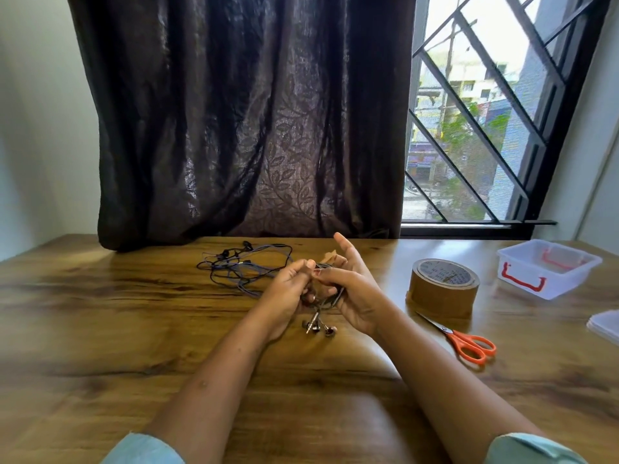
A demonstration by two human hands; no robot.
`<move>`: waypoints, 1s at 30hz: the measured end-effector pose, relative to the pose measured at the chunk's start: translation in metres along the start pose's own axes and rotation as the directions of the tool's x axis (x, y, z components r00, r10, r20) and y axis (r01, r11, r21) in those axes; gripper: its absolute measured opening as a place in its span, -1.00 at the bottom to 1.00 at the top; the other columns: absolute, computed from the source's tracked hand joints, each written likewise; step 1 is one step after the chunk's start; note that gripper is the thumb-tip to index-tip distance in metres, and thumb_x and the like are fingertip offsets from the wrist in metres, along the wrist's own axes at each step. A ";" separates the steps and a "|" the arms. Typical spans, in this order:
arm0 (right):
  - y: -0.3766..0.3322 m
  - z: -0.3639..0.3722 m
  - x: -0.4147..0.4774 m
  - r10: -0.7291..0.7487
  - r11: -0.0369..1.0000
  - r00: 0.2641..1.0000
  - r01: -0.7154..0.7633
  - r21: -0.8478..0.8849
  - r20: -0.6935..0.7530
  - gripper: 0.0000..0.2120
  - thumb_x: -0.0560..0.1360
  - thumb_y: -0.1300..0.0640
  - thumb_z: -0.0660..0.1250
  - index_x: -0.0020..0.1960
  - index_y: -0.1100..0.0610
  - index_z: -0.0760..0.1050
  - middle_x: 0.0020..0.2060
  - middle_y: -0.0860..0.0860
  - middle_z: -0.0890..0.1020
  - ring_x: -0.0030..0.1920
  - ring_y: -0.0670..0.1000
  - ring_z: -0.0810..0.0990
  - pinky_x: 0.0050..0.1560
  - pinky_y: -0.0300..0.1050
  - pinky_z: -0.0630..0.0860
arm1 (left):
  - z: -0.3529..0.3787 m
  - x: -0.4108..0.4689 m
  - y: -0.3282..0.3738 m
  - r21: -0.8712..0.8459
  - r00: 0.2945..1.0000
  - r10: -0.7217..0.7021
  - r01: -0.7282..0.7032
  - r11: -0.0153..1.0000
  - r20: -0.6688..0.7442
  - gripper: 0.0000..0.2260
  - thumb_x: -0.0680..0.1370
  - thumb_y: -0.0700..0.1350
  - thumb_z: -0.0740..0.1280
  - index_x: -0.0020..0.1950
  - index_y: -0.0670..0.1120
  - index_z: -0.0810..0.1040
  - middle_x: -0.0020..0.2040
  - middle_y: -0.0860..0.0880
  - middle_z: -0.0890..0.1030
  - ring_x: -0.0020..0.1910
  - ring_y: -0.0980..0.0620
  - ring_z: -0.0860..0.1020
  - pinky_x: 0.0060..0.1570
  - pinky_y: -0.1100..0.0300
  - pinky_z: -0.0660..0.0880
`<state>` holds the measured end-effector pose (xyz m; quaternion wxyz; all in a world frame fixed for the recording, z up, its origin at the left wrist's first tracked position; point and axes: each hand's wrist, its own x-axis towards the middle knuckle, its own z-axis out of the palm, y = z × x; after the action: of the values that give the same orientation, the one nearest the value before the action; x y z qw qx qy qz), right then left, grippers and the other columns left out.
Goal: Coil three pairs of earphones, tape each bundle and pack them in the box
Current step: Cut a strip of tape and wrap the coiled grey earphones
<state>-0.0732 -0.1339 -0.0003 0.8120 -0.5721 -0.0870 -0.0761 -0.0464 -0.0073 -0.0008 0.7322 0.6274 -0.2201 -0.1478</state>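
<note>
A coiled pair of earphones (pixel 318 324) is held between both hands above the table's middle, its earbuds and plug hanging down. My left hand (pixel 289 291) grips the coil with curled fingers. My right hand (pixel 351 289) holds the coil's right side, its thumb pinching across it while the index finger points up. A strip of brown tape (pixel 331 255) shows behind the fingers. More loose, tangled earphones (pixel 244 267) lie on the table behind my left hand. The clear plastic box (pixel 549 267) with red handles stands at the far right.
A roll of brown tape (pixel 442 286) stands right of my hands, with orange-handled scissors (pixel 464 339) in front of it. A clear lid (pixel 606 326) lies at the right edge. A dark curtain (pixel 241 122) and a barred window are behind the wooden table (pixel 134 329).
</note>
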 end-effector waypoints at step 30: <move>0.012 0.001 0.001 -0.263 0.824 0.965 0.227 -0.519 0.005 0.10 0.25 0.34 0.58 0.48 -0.26 0.01 0.18 -0.05 0.28 -0.16 -0.01 0.65 -0.07 -0.10 0.64 | -0.018 0.015 0.008 -0.368 0.966 -0.024 -0.075 0.927 -0.256 -0.73 0.66 -0.13 0.09 -0.22 -0.11 0.38 -0.42 0.03 0.30 -0.44 0.12 0.24 -0.38 0.29 0.24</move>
<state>-0.0699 -0.1294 -0.0109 0.6150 -0.7496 -0.1091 -0.2191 -0.0247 0.0014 0.0070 0.8625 0.4870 -0.0997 -0.0951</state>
